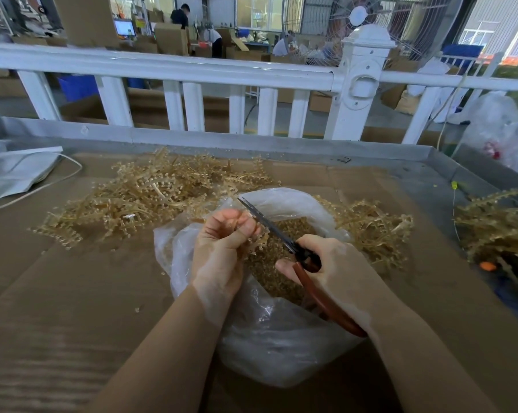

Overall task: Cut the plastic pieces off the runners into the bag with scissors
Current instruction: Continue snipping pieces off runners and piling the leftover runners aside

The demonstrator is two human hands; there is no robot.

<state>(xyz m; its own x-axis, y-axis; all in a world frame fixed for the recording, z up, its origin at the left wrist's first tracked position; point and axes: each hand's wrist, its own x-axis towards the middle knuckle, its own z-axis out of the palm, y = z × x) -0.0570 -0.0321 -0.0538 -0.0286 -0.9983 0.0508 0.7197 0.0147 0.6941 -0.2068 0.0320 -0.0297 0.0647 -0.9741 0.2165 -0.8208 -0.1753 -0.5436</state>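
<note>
the left hand [222,234] pinches a light, brittle-looking runner [256,244] over the bag [281,338]; the right hand [335,269] grips the scissors [269,226].

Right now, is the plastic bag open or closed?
Open. The bag's mouth is spread wide under both hands, showing a heap of cut pieces inside.
</note>
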